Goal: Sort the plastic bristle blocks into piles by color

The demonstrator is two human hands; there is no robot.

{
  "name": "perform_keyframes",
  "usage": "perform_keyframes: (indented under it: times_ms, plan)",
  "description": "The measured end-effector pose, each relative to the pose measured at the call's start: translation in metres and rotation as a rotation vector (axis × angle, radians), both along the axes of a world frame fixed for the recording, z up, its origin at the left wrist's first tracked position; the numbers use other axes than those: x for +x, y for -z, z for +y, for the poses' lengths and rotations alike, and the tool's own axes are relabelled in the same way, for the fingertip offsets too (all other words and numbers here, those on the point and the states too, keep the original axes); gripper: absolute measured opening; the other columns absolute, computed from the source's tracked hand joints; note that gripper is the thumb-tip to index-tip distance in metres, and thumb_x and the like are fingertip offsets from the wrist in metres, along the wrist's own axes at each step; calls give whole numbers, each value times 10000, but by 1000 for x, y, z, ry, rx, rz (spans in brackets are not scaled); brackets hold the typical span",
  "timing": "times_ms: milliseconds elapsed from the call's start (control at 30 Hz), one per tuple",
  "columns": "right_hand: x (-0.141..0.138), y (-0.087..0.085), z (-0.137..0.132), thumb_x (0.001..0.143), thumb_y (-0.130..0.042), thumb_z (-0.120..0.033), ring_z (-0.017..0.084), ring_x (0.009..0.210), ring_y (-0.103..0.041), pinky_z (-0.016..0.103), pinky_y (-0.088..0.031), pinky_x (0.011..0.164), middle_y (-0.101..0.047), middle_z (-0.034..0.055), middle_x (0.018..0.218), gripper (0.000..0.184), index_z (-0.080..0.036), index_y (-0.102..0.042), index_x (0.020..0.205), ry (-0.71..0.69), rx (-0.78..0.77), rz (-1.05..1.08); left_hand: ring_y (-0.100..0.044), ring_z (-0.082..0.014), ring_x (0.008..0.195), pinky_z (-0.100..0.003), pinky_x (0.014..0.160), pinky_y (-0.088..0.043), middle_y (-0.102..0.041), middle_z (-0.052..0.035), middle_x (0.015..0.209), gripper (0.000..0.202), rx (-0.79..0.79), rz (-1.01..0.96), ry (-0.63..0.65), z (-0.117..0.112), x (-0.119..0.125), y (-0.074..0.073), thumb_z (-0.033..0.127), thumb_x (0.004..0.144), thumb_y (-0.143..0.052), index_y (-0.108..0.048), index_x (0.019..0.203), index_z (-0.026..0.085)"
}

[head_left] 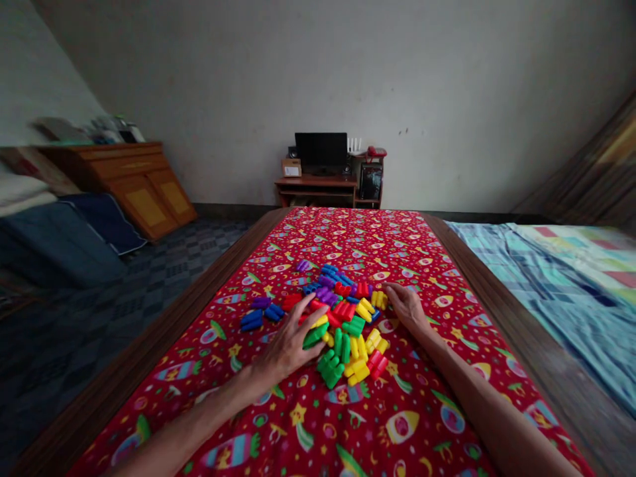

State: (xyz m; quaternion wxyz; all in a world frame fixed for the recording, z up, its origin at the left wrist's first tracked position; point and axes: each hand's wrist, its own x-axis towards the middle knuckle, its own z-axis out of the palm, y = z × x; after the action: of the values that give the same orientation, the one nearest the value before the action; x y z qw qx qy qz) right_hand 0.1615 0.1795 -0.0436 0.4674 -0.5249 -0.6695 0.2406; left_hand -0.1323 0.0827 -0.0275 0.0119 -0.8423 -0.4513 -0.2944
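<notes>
A loose pile of plastic building blocks [342,311], each shaped like short tubes joined side by side, lies mid-table in red, yellow, green, blue and purple. My left hand [291,338] reaches over the pile's left side, fingers and thumb spread around a green block [315,335] and a yellow block [320,321]; I see no firm grip on them. At the pile's right edge, my right hand [407,306] rests with fingers stretched out, beside a yellow block [379,299]. Blue blocks [252,320] lie left of my left hand. Nearer me are green blocks [330,368] and red blocks [377,364].
A red patterned cloth [348,238] covers the long table with dark wooden edges [462,265]. Beyond it stands a desk [317,180] with a monitor [321,151]. A wooden cabinet [134,179] is at left, and a bed with a blue sheet [561,291] at right.
</notes>
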Motion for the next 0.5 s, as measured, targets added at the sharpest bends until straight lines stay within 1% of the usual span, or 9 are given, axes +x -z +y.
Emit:
perform_keyframes:
  times_ms: [33, 67, 167, 233, 267, 300, 367, 433, 500]
  plan:
    - [0, 0, 0, 860, -466, -491, 226, 742, -675, 311, -516, 657, -751, 83, 856, 454, -151, -742, 982, -4, 0, 2, -383, -300, 1357, -443, 1093, -399, -288, -96, 1529, 568, 17, 12, 26, 15, 11, -4, 301, 911, -551, -358, 1445, 296]
    - [0, -1, 0, 862, -457, -491, 223, 731, -673, 308, -515, 649, -750, 80, 847, 459, -152, -741, 985, -7, -3, 3, -385, -299, 1354, -443, 1101, -387, -312, -100, 1518, 537, 20, 31, 57, 30, 22, -7, 335, 918, -547, -392, 1429, 284]
    - [0, 0, 0, 859, -441, -508, 225, 721, -672, 311, -517, 638, -746, 89, 839, 487, -143, -739, 982, -2, -15, 21, -421, -288, 1317, -457, 1100, -371, -433, -110, 1440, 507, 39, 40, 80, 75, 45, -15, 443, 932, -506, -441, 1398, 256]
    - [1, 0, 1, 854, -444, -525, 238, 754, -677, 320, -523, 654, -744, 99, 861, 501, -139, -739, 975, 4, -18, 39, -424, -276, 1316, -451, 1102, -360, -482, -126, 1400, 503, 54, -3, 3, 101, 48, -23, 459, 945, -468, -454, 1386, 217]
    - [2, 0, 1, 852, -444, -533, 242, 767, -678, 323, -526, 657, -743, 103, 869, 509, -136, -739, 974, 8, -19, 44, -422, -275, 1319, -454, 1105, -350, -493, -135, 1391, 504, 63, -27, -58, 111, 42, -26, 463, 946, -459, -463, 1375, 199]
    - [3, 0, 1, 851, -444, -539, 245, 773, -677, 325, -527, 657, -741, 107, 872, 518, -131, -739, 973, 13, -19, 43, -415, -279, 1327, -468, 1110, -334, -498, -141, 1391, 501, 72, -51, -140, 118, 32, -29, 468, 947, -449, -475, 1363, 191]
    - [4, 0, 1, 852, -437, -540, 242, 766, -672, 320, -526, 647, -737, 111, 863, 533, -119, -736, 980, 24, -18, 32, -394, -286, 1350, -507, 1123, -294, -486, -143, 1416, 508, 43, -62, -299, 123, -2, -31, 475, 953, -402, -465, 1368, 189]
    - [4, 0, 1, 859, -427, -523, 233, 757, -667, 311, -521, 645, -733, 106, 846, 525, -116, -733, 986, 34, -10, 19, -384, -308, 1362, -538, 1125, -270, -492, -152, 1422, 525, -69, -47, -444, 115, -48, -27, 459, 970, -295, -462, 1372, 166]
    - [3, 1, 1, 864, -431, -506, 227, 752, -664, 307, -517, 657, -730, 100, 832, 500, -124, -732, 984, 50, 3, 9, -378, -326, 1370, -541, 1125, -278, -481, -179, 1430, 592, -214, -71, -552, 97, -91, -16, 469, 963, -227, -427, 1396, 118]
